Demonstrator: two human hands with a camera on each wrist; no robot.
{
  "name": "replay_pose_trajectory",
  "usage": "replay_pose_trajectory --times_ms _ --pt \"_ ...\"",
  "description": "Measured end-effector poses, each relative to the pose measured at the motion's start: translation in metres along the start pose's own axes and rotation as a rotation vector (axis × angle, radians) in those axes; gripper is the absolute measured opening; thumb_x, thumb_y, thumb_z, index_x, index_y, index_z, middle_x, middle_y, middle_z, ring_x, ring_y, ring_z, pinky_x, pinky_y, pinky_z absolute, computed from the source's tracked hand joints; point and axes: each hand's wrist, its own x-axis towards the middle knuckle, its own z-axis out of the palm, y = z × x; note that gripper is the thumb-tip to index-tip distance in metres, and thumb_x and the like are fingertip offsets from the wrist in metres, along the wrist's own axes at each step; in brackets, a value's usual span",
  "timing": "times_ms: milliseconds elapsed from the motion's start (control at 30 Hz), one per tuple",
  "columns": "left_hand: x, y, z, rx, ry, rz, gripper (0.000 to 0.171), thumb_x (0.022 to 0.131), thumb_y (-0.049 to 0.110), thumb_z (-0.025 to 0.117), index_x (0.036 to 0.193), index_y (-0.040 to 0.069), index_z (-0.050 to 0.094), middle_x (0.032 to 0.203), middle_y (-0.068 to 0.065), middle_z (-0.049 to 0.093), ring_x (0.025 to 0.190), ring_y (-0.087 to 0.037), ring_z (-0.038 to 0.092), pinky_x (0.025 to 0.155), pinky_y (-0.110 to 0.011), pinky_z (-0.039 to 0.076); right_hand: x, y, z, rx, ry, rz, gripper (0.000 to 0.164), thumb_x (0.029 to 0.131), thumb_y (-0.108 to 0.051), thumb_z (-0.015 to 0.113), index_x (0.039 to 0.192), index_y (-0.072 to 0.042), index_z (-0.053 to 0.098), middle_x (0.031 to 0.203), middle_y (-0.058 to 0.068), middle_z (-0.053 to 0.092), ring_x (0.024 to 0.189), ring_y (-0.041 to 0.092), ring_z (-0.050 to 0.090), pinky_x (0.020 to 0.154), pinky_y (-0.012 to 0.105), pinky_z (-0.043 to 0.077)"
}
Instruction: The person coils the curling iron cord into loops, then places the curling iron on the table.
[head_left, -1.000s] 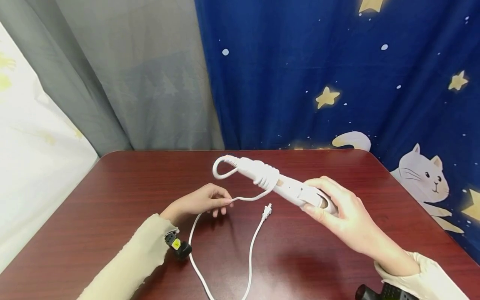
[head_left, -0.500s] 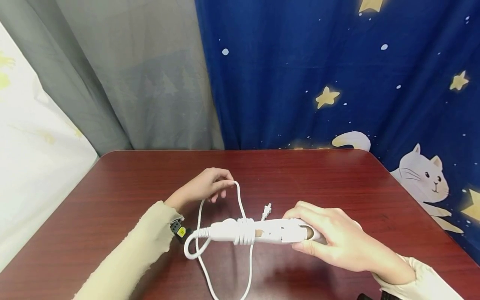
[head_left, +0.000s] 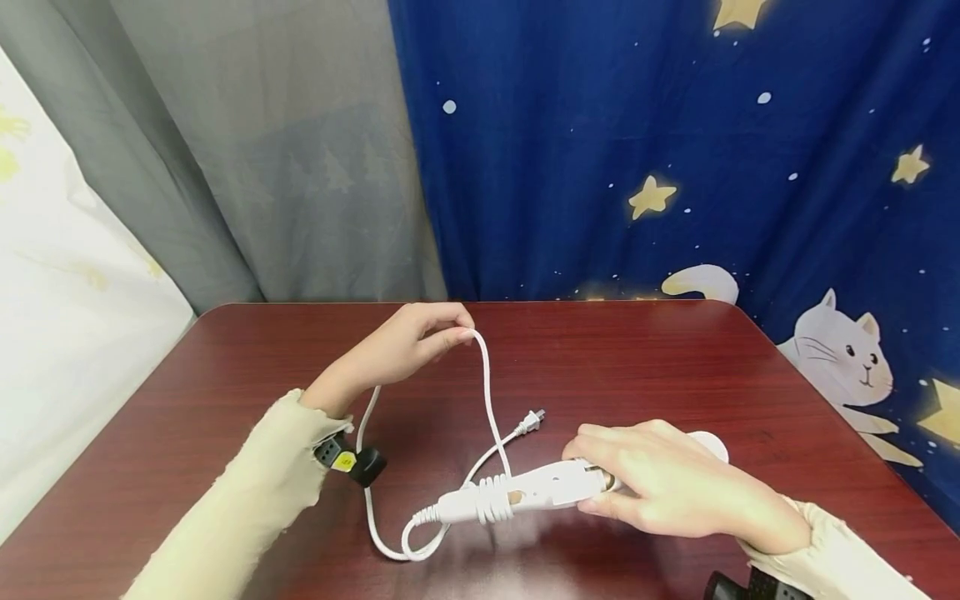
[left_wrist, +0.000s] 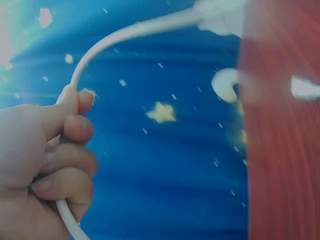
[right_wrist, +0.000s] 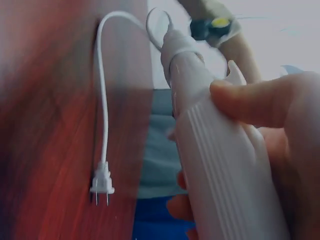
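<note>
My right hand [head_left: 667, 483] grips a white hair styling iron [head_left: 536, 489] by its body, low over the table. Several turns of its white cord [head_left: 487, 392] are wound round the handle end. In the right wrist view the iron [right_wrist: 215, 160] shows a ribbed side, with the thumb across its top. My left hand [head_left: 397, 350] pinches the cord between thumb and forefinger, raised toward the far side. In the left wrist view the other fingers of that hand [left_wrist: 65, 155] curl round the cord too. The two-pin plug [head_left: 532, 421] lies on the table.
The dark red wooden table [head_left: 637, 358] spans the space below both hands. Behind it hang a grey curtain [head_left: 322, 167] and a blue starry curtain [head_left: 555, 167]. White cloth [head_left: 67, 292] hangs at the left. A black wrist camera [head_left: 366, 465] sits close to the cord.
My left hand has risen and moved away toward the far edge, drawing out cord from the winding. My right hand has lowered the iron toward the near side and turned it to nearly level.
</note>
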Motion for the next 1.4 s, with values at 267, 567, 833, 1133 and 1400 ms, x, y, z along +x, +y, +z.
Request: replay_pose_trajectory --times_ms 267,567,833,1133,1400 --pt "-0.014 0.055 0.006 -0.087 -0.064 0.152 0.008 0.093 0.015 0.055 0.088 0.018 0.061 0.062 0.009 0.045 0.054 -0.007 0.043 0.05 -0.024 0.038 0.007 0.017 0.009 -0.206 0.086 0.084 0.026 0.08 -0.039 0.065 0.096 -0.019 0.056 0.081 -0.013 0.048 0.065 0.002 0.05 0.051 0.025 0.041" --pt "-0.029 0.081 0.023 -0.092 -0.112 0.28 0.008 0.094 0.016 0.052 0.089 0.015 0.059 0.073 0.011 0.05 0.062 0.0 0.044 0.056 -0.018 0.039 0.014 0.03 0.013 -0.232 0.169 0.215 0.029 0.081 -0.041 0.064 0.099 -0.02 0.057 0.081 -0.011 0.052 0.062 0.005 0.049 0.05 0.028 0.042" --pt "-0.043 0.079 0.046 -0.088 -0.03 0.199 0.01 0.094 0.014 0.054 0.084 0.018 0.053 0.064 0.013 0.043 0.059 0.001 0.041 0.053 -0.017 0.037 0.023 0.045 0.012 -0.136 0.298 0.427 0.031 0.085 -0.041 0.059 0.108 -0.021 0.055 0.095 -0.006 0.056 0.07 0.011 0.055 0.052 0.037 0.044" --pt "-0.057 0.059 0.066 -0.092 0.094 -0.059 0.024 0.096 0.008 0.046 0.115 0.016 0.058 0.069 0.009 0.056 0.05 -0.001 0.042 0.048 -0.019 0.038 0.026 0.062 0.005 -0.077 0.409 0.587 0.036 0.087 -0.039 0.058 0.114 -0.015 0.055 0.102 0.001 0.058 0.071 0.022 0.057 0.056 0.045 0.043" --pt "-0.06 0.051 0.073 -0.213 0.147 -0.254 0.031 0.092 0.009 0.056 0.123 0.011 0.059 0.077 0.001 0.067 0.042 -0.012 0.056 0.047 -0.023 0.045 0.028 0.068 0.002 -0.057 0.439 0.629 0.04 0.087 -0.04 0.057 0.117 -0.013 0.055 0.107 0.004 0.058 0.077 0.022 0.057 0.06 0.047 0.043"
